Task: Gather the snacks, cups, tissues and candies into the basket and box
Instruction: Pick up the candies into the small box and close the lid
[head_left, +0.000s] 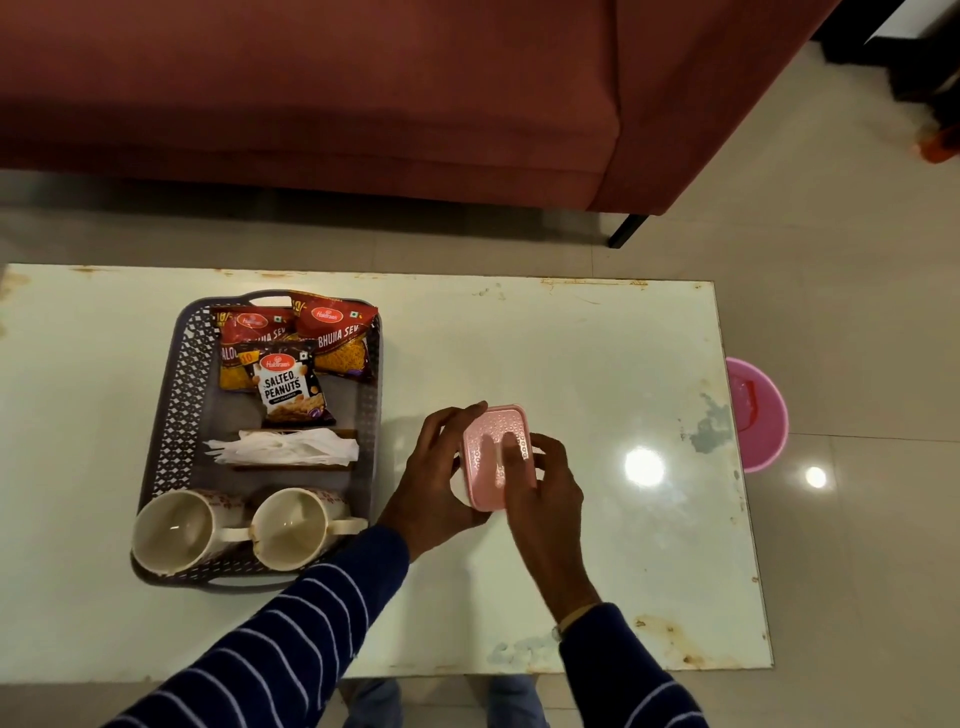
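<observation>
A grey lattice basket (166, 415) stands on the left of the table. It holds three snack packets (291, 358) at the far end, white tissues (283, 447) in the middle and two white cups (228, 530) at the near end. Right of the basket sits a small pink box (493, 441) with its patterned lid on. My left hand (431, 483) grips the box from its left side, fingers curled over the far corner. My right hand (545, 483) holds its right side, with fingers lying on the lid. The box's contents are hidden.
The white table (623, 374) has worn, rusty edges. A red sofa (363, 104) stands behind it across a strip of tiled floor. A pink bucket (758, 415) sits on the floor past the table's right edge.
</observation>
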